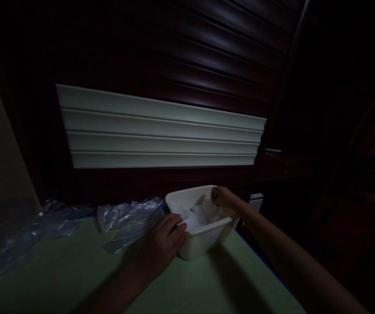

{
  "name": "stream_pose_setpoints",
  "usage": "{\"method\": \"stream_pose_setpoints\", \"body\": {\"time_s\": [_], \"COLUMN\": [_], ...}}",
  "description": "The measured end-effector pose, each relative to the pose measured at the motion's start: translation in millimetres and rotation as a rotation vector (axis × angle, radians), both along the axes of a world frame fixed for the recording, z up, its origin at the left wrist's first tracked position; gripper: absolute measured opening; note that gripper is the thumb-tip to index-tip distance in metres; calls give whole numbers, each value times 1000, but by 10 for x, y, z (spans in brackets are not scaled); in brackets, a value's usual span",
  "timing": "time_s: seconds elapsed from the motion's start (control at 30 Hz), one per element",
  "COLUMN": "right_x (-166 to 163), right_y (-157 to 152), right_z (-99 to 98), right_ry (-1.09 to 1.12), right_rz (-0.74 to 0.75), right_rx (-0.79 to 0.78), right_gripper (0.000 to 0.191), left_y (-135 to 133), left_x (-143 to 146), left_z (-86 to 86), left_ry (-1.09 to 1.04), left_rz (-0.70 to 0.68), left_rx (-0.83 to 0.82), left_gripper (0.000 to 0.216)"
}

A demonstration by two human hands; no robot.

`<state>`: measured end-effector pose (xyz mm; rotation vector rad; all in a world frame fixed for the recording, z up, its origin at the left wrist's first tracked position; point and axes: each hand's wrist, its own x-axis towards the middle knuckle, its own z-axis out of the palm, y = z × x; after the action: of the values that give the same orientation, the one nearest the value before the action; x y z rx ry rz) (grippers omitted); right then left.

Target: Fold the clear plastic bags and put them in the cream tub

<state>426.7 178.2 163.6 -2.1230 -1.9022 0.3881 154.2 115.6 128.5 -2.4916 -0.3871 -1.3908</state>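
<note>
A white plastic bin point(203, 244) stands on the pale green surface, with crumpled clear plastic bags point(198, 216) inside it. Bent fingers of my left hand point(166, 240) lie over the bin's near left rim and hold it. My right hand point(221, 197) reaches over the far right rim, fingers pinched together on a thin, clear plastic bag point(211, 209). Dim light blurs the bag's edges, and the fingertips are partly hidden.
More clear plastic bags point(125, 216) lie left of the bin, and a further heap point(43, 229) spreads to the far left. Behind rises a dark wooden panel point(174, 56) with pale ridged strips point(164, 131). The green surface point(187, 288) has a blue edge at right.
</note>
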Motion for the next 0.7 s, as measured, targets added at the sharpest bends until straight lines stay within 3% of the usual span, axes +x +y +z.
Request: {"method": "stream_pose_setpoints", "body": {"time_s": [0.47,0.7], "right_x": [-290,-470], "right_y": [-56,-179], "right_z": [59,264], "right_ry": [-426,-485], "right_rz": [221,246], "right_rx": [-149,21], "right_gripper": [28,30], "left_y": [-19,-83], "left_x": [-9,-18], "left_z": [-32,-78], "left_ry": [19,73], "left_rz": [41,103], "left_rx": [-33,-125], "left_gripper": [30,23]}}
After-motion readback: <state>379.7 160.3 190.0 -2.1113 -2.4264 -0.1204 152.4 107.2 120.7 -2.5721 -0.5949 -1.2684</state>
